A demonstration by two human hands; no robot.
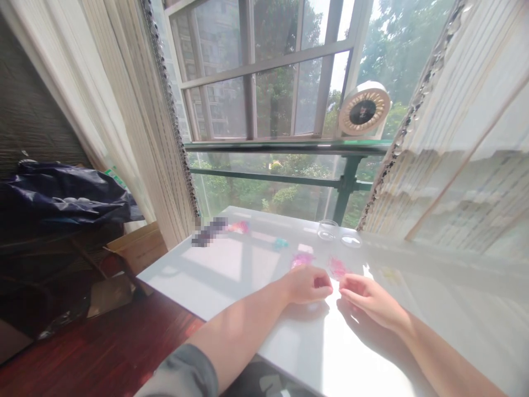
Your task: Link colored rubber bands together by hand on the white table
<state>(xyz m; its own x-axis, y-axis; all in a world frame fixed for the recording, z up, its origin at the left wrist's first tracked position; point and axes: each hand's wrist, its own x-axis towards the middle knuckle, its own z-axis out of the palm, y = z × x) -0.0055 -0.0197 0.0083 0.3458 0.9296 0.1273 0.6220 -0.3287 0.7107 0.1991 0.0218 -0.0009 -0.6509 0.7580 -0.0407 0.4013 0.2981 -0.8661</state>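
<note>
Fingers [352,279] of my left hand [306,285] and right hand [377,300] curl narrowly, whether holding anything I cannot tell, with pink pieces [338,267] nearer me than the clear container [328,231], so small, steady pinches seem best.

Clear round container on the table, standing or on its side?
Standing; the clear container shows its circular end upward on the white table.

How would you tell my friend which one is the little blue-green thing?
Find the white table by the window. Look past the left hand to the purple-pink pile, then a bit farther back and to the left, to a small blue-green thing. Its colour sets it apart: the piles nearby look pinkish.
</note>
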